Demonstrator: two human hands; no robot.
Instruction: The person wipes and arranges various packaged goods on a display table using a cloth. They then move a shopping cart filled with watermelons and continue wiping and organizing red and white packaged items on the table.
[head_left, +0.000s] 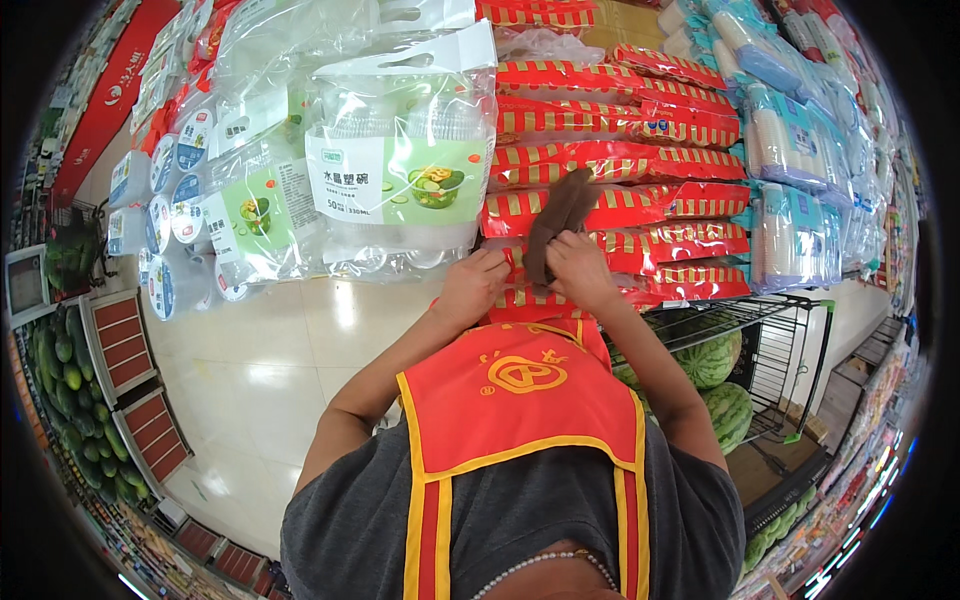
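My right hand (581, 271) grips a brown cloth (556, 225), which lies bunched over the front of a stack of red plastic packs with gold stripes (694, 199). Left of the cloth, my left hand (474, 283) is curled at the left edge of the lower red packs. Its fingertips touch or pinch that edge; which of the two I cannot tell. Just beyond my left hand stands a clear bag of transparent plastic bowls (405, 161) with a white and green label. What the red packs contain is mostly hidden.
Packs of paper cups in blue wrap (795, 142) line the right side. Watermelons (720, 409) sit on a black wire rack (795, 360) below. Lidded plastic tubs (169, 281) stand at the left, above the tiled floor (262, 420). A red apron (525, 420) covers my chest.
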